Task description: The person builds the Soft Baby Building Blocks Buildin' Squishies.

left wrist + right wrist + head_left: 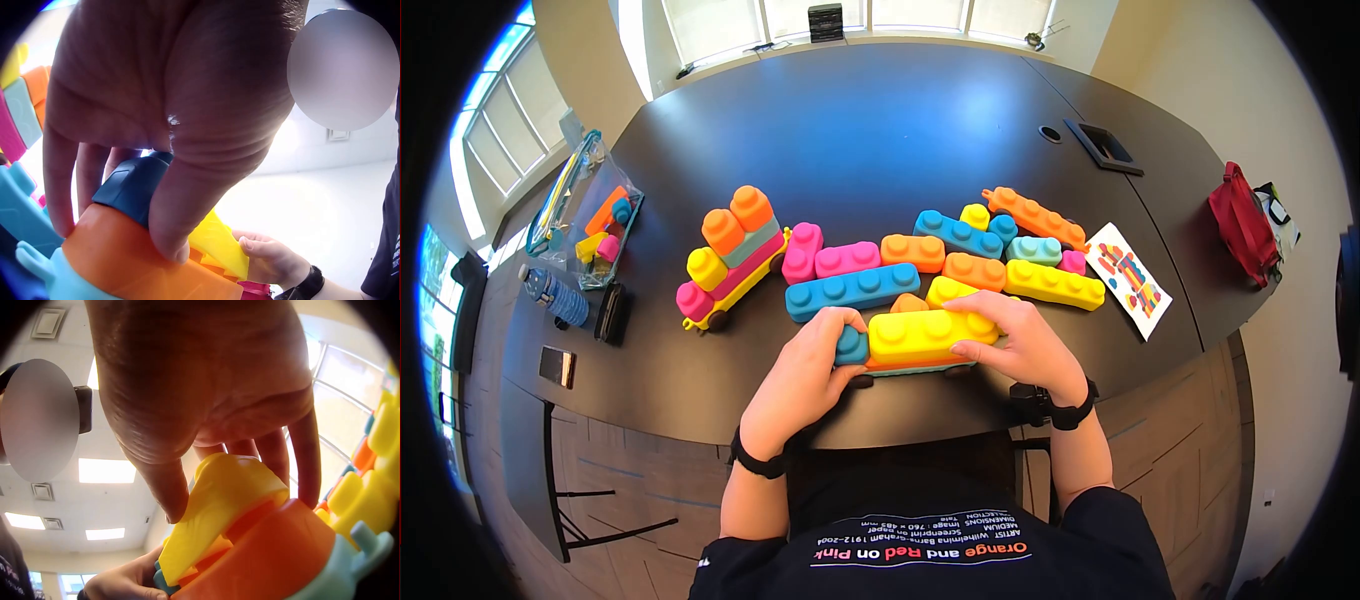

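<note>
At the table's near edge stands a toy train car with a light-blue wheeled base (331,578) and an orange block (125,250) on it. My left hand (798,372) pinches a small blue block (852,346) at the car's left end, thumb on the near side and fingers on the far side. With my right hand (1032,345) I grip a long yellow block (900,342) from above, by its right end. In the right wrist view the yellow block tilts over the orange one, with a gap between them.
Behind the car lie several loose blocks, among them a long blue block (855,290) and a yellow one (1055,286). A second built car (735,265) stands left. A picture card (1130,280), water bottle (555,295), clear bag (590,215) and red bag (1242,222) are farther out.
</note>
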### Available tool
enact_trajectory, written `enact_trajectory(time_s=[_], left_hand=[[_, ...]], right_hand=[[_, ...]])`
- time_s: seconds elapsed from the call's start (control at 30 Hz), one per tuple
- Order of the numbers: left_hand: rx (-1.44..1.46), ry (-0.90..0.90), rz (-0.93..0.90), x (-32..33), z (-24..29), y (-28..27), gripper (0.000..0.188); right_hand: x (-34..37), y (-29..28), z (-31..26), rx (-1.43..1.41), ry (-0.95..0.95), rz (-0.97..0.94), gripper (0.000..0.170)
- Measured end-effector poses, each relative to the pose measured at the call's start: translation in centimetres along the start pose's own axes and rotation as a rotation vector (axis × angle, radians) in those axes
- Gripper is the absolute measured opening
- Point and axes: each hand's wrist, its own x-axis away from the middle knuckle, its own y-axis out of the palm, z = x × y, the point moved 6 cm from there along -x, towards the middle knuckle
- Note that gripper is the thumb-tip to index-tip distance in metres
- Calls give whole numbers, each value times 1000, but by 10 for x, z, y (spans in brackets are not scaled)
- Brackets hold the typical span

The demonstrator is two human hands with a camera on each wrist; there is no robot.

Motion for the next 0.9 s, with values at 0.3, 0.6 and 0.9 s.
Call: enact_trajectory(time_s=[0.3,0.6,0.9], left_hand=[[-9,21,7,-1,-1,-2,48],[8,40,5,0,-2,-2,48],[-144,-32,234,-11,-17,-60,50]], right_hand=[[2,6,1,9,-11,8,46],[5,5,-4,18,63,-22,48],[20,1,0,60,76,38,47]])
